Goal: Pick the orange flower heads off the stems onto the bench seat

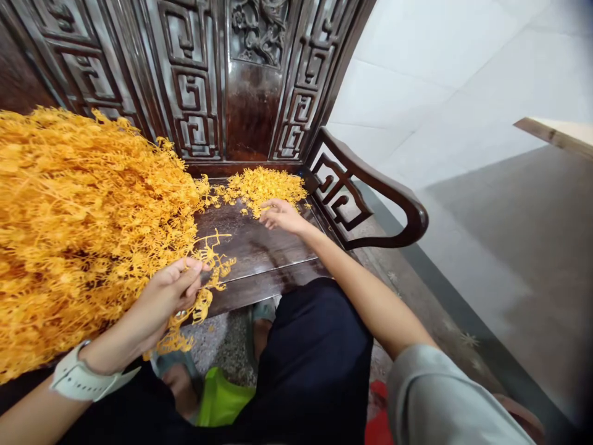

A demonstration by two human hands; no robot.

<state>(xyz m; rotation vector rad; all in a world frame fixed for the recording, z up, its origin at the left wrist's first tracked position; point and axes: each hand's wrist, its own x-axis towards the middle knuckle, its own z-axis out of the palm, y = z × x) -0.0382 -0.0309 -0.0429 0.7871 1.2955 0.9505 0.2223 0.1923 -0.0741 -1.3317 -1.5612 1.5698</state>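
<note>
My left hand (172, 288) pinches a yellow-orange artificial flower sprig (214, 262) between thumb and fingers. The sprig's thin branches stick out past the fingertips over the dark wooden seat, and more yellow strands hang below the hand. On the seat's far right lies a small pile of loose yellow pieces (266, 184). Just at the near edge of that pile is my right hand (281, 216), its fingers loosely stretched and apart, with nothing visible in them. A large heap of yellow-orange sprigs (88, 228) fills the left side, beside and behind my left hand.
The dark wooden bench seat (250, 247) has a carved openwork back (252, 114) and a curved armrest (393, 179) on the right. Below are a bright green plastic object (222, 398) and a red one (378, 420). A light board edge (556, 136) juts in at right.
</note>
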